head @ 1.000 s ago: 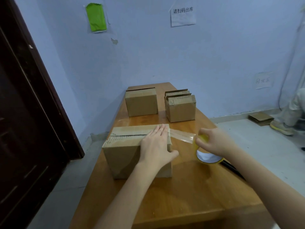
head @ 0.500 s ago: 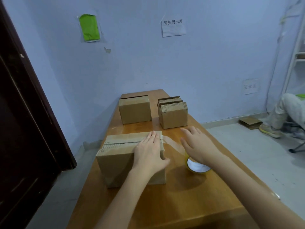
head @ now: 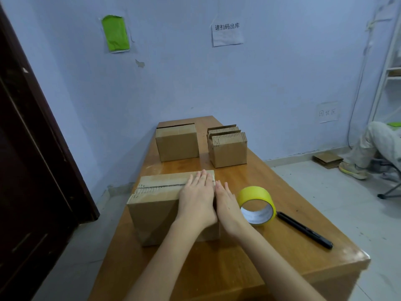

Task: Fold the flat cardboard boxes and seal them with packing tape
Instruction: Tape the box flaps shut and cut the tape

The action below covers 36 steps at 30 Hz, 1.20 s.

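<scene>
The left hand (head: 196, 200) is lying flat, fingers straight and together, pressing on the right part of the top of the near cardboard box (head: 156, 211), over its taped centre seam. The right hand (head: 226, 205) is standing on edge, fingers straight, pressing against the box's right end; neither hand is gripping anything. Both forearms are reaching in from the lower edge of the view. The box is sitting closed on the wooden table (head: 238, 255), near its left side. The yellow tape roll (head: 257, 204) is resting on the table just beside the right hand, with a black utility knife (head: 303, 230) lying right of it. Farther back, a second closed cardboard box (head: 176, 143) is standing beside an open-topped box (head: 227, 149) holding upright flat cardboard pieces.
</scene>
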### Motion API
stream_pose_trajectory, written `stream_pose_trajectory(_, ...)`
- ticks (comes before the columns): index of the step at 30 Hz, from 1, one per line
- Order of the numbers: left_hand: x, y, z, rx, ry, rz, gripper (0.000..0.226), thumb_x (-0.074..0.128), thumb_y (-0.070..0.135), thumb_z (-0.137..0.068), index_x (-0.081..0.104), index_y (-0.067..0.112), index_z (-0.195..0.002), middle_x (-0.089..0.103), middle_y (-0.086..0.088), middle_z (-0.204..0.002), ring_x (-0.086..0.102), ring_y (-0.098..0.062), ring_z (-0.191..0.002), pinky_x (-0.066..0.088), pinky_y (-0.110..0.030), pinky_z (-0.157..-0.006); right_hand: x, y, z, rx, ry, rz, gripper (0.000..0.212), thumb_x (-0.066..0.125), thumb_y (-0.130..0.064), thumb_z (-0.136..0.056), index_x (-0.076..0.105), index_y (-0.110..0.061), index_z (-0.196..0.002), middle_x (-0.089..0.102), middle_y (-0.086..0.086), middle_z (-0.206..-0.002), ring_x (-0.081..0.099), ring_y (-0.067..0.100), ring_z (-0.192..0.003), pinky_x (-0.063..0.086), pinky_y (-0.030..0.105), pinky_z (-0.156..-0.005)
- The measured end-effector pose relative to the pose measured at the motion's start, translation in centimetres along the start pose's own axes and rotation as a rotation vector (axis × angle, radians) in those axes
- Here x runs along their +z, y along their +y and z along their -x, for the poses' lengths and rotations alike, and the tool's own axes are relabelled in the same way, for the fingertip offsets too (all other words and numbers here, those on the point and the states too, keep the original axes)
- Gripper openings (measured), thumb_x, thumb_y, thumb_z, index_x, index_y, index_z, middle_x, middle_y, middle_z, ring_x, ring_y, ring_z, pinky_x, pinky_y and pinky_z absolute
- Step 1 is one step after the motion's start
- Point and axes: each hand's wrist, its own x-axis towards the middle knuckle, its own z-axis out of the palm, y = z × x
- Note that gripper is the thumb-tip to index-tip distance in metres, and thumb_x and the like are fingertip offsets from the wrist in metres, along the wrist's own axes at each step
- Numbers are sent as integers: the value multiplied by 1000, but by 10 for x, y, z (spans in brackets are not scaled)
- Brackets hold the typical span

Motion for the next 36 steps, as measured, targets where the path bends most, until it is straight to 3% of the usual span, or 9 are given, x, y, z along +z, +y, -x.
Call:
stream_pose_trajectory(8, -1, -1, -1, 2, -30, 39, 100, 68, 38, -82, 2, 14, -152, -1, -6, -160, -1, -18, -147, 3, -32, -120, -4, -5, -6, -30, 21, -5, 48, 8, -27, -105, 11, -16, -152, 5, 2, -161, -7, 12, -147, -6, 31, -117)
stream_pose_trajectory(12, -2, -2, 1, 29, -6, 25, 84, 54, 38, -92, 1, 13, -151, -2, -7, -159, -2, -18, -147, 0, -31, -119, 2, -9, -7, -42, 17, -14, 52, 8, -34, -104, 13, -14, -152, 6, 0, -160, -7, 14, -147, -3, 35, -120)
stream_pose_trajectory(15, 1, -2, 0, 27, 16, 28, 82, 54, 33, -92, 2, 12, -151, -2, -7, -159, -2, -18, -147, 1, -31, -119, 8, -4, -2, -47, 35, -44, 72, 6, -58, -94, 17, -18, -153, 9, -2, -160, -5, 8, -146, -2, 34, -121)
stream_pose_trajectory(18, 2, -4, -1, 21, -7, 37, 94, 64, 39, -85, 3, 13, -152, 0, -6, -160, 0, -18, -147, 4, -32, -120, -6, -15, 8, -1, -64, -163, 54, 9, -39, -104, 14, -15, -152, -1, -15, -147, -5, -2, -136, -3, 28, -117)
stream_pose_trajectory(20, 1, -5, 0, 12, -10, 54, 106, 70, 49, -76, 5, 14, -152, 3, -5, -160, 3, -17, -147, 6, -32, -119, -24, -28, 17, -20, -12, -235, 50, 15, -33, -105, 17, -14, -151, 8, -12, -152, 3, 0, -140, 3, 25, -116)
stream_pose_trajectory(22, 0, -5, 1, 9, -6, 61, 109, 70, 55, -74, 5, 13, -152, 4, -4, -160, 5, -17, -146, 6, -30, -117, -47, -32, 22, -87, 178, -227, 46, 25, -30, -105, 32, -15, -147, 29, -5, -153, 23, 7, -141, 16, 22, -113)
stream_pose_trajectory(26, -1, -4, 4, 20, 11, 45, 111, 66, 60, -73, 6, 11, -152, 4, -4, -160, 6, -15, -146, 7, -28, -117, -102, -8, 22, -8, 382, 128, 34, 34, -16, -100, 53, -13, -128, 54, 1, -129, 48, 17, -121, 40, 31, -95)
stream_pose_trajectory(30, 0, -3, 3, 10, -3, 28, 111, 64, 62, -72, 5, 11, -152, 4, -4, -160, 6, -16, -146, 8, -29, -119, -132, 43, 21, 256, 237, 680, 29, 39, -17, -96, 55, -3, -116, 51, 16, -122, 46, 32, -114, 39, 35, -87)
stream_pose_trajectory(36, -6, -1, 7, -16, -19, 60, 117, 70, 61, -70, 1, 11, -151, 8, -6, -159, 11, -19, -146, 11, -29, -116, -130, 81, 41, 479, 4, 992, 27, 41, -32, -99, 56, -11, -109, 46, 13, -124, 41, 31, -119, 42, 36, -92)
